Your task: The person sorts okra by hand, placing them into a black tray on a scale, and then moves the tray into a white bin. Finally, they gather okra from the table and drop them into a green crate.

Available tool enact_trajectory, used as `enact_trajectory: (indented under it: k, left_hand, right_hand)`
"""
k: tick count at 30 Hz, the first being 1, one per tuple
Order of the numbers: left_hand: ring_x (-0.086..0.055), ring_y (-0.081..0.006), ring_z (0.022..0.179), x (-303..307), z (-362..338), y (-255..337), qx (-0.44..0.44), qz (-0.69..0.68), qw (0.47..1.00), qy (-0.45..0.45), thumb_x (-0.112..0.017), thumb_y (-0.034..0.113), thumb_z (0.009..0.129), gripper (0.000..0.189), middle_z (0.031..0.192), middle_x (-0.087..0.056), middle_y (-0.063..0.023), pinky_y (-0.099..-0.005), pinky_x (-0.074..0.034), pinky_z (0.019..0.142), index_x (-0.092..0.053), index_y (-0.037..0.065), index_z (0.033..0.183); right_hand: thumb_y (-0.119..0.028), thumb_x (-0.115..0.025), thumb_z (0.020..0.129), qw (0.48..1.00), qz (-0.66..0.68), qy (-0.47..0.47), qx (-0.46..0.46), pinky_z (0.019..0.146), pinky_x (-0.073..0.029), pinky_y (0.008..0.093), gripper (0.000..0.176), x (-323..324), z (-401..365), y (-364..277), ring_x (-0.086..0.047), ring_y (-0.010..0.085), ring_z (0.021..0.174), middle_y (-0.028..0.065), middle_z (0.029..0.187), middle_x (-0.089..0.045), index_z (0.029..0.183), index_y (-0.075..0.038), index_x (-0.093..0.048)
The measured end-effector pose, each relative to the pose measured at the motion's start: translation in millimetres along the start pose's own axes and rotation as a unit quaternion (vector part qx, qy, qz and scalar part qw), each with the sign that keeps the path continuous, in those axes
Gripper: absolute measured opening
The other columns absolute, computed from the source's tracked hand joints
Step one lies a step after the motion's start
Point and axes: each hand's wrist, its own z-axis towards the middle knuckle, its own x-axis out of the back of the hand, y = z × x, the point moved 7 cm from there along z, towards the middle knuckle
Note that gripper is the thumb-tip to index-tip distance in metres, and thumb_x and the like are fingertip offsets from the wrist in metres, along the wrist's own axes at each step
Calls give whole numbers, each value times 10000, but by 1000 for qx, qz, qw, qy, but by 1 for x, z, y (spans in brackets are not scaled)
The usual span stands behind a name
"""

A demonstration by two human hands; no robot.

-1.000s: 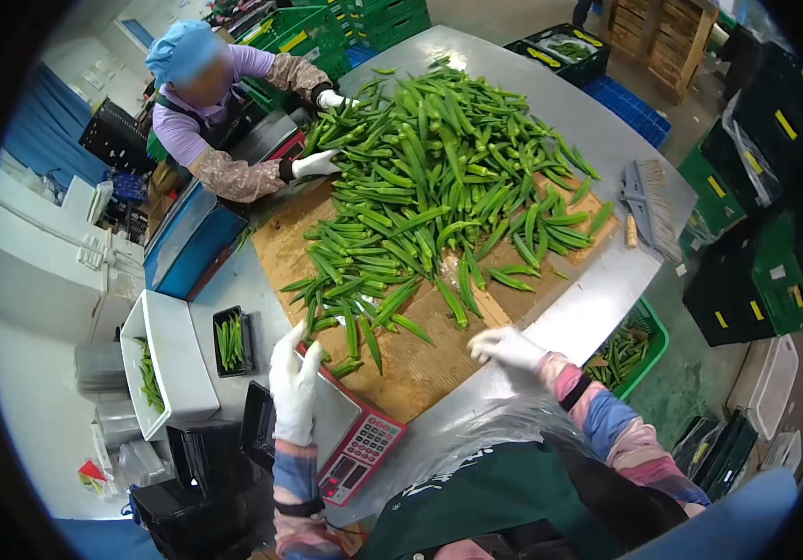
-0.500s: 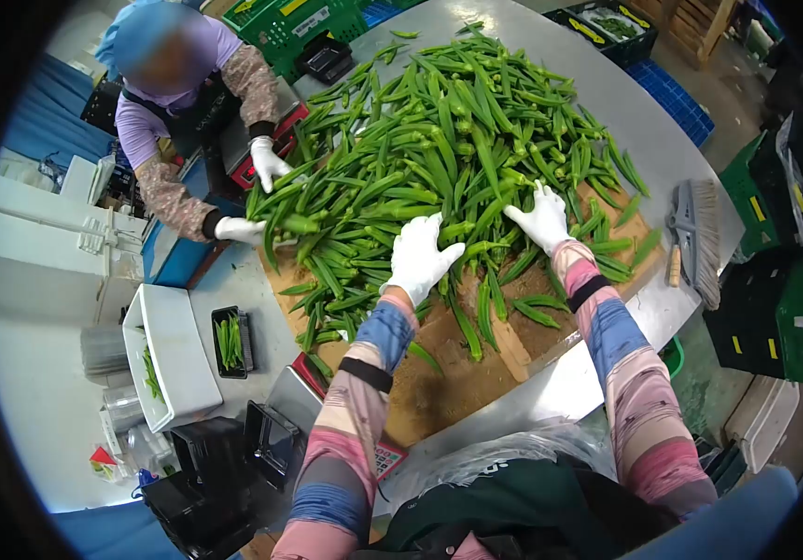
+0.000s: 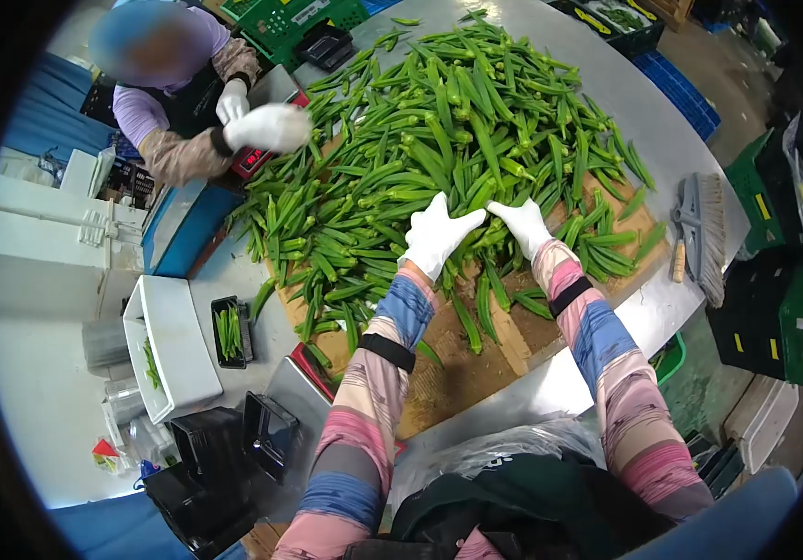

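With both forearms stretched forward, the left gloved hand and right gloved hand are set at the okra heap's near side, thumbs turned inward and almost meeting; whether pods are gripped cannot be told (fingers are partly hidden). The okra is piled on brown boarding, pods crossed at many angles, several below the hands aligned lengthwise toward the body.
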Motion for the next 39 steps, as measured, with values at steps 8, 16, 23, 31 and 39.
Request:
enact_trajectory:
  k: [8, 16, 23, 31, 39]
  left_hand:
    - [-612, -144, 1109, 26, -107, -3, -44, -490, 870, -31, -745, 121, 914, 522, 1267, -638, -65, -293, -485, 971, -530, 7, 1376]
    - [-620, -126, 1037, 35, -235, -131, 101, -469, 876, 52, -757, 107, 905, 473, 1193, -664, -47, -276, -500, 917, -580, 2, 1331]
    - [-454, -267, 1377, 39, -290, -175, 103, -202, 945, 237, -800, 108, 826, 843, 1519, -444, -170, -380, -378, 1142, -352, -2, 1531]
    - [-279, -480, 1445, -15, -261, -95, -19, 197, 961, 194, -655, 382, 897, 780, 1614, -290, -199, -674, -221, 1147, -332, 219, 1588]
    - [-288, -517, 1414, -62, -327, -42, -185, 220, 956, 51, -788, 312, 794, 836, 1572, -312, -205, -714, -272, 1104, -409, 314, 1540]
  right_hand:
    - [-145, -757, 902, 952, 201, -198, -118, 938, -510, 328, 400, -59, -106, 7, -654, 169, 1057, 51, 1196, -705, 1271, -20, -665]
    - [-229, -807, 863, 954, -37, -279, -104, 1043, -468, 332, 749, -34, -154, 42, -608, 200, 1185, 107, 1310, -652, 1481, 15, -461]
    - [-138, -808, 781, 830, -474, 58, 287, 1119, -395, 431, 807, 13, -154, -4, -497, 373, 1312, 219, 1409, -525, 1480, -6, -426]
    - [-343, -778, 794, 687, -570, -171, 417, 1189, -288, 534, 666, -92, -225, 51, -370, 416, 1424, 156, 1518, -454, 1385, -128, -559]
    - [-190, -794, 731, 720, -562, -142, 381, 1171, -336, 536, 560, 15, -223, 46, -407, 448, 1381, 111, 1511, -472, 1263, -178, -619]
